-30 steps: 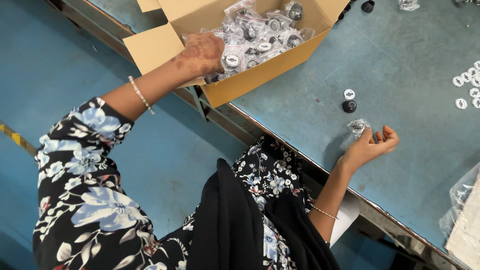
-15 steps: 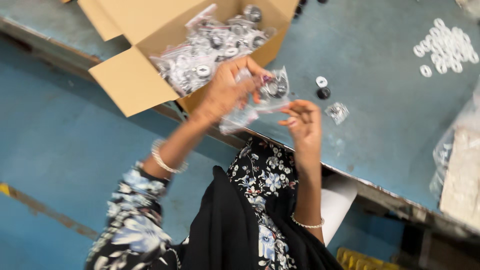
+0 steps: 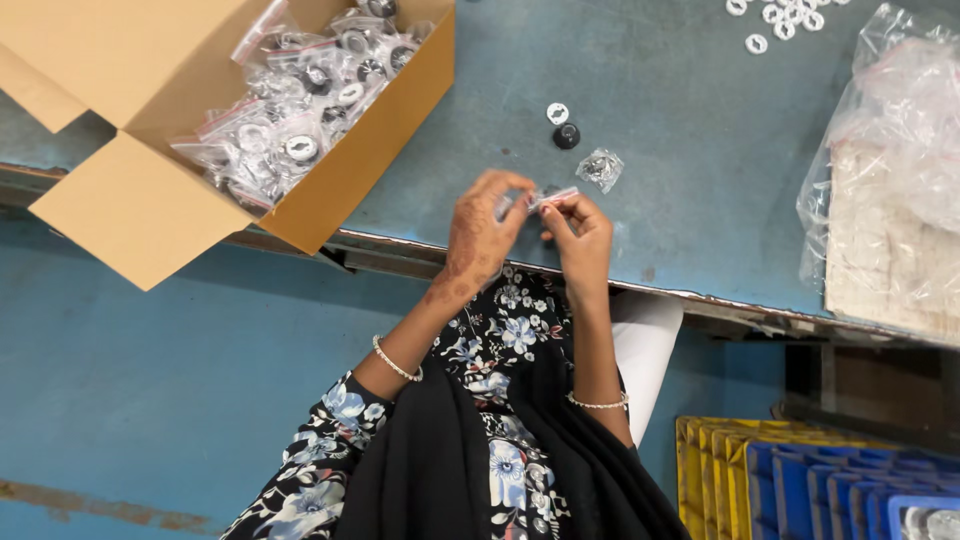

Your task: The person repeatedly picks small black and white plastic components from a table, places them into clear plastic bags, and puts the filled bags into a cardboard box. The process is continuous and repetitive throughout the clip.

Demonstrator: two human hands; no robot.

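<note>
Both hands meet over the front edge of the blue-grey table (image 3: 700, 180). My left hand (image 3: 480, 235) and my right hand (image 3: 580, 230) pinch a small clear zip bag (image 3: 548, 197) between their fingertips; its contents are too small to tell. Just beyond the hands lie another small clear bag (image 3: 600, 167), a black round cap (image 3: 566, 136) and a white ring (image 3: 557, 113). An open cardboard box (image 3: 130, 200) at the left holds several small clear bags with round black and white parts (image 3: 300, 110).
Several white rings (image 3: 785, 15) lie at the table's far edge. A large clear plastic bag over a pale stack (image 3: 890, 180) sits at the right. Yellow and blue crates (image 3: 800, 480) stand on the floor at lower right. The box overhangs the table's front edge.
My left hand left the cardboard box with a small bag and came to the right. My right hand rose from the table to meet it; both now hold the bag.
</note>
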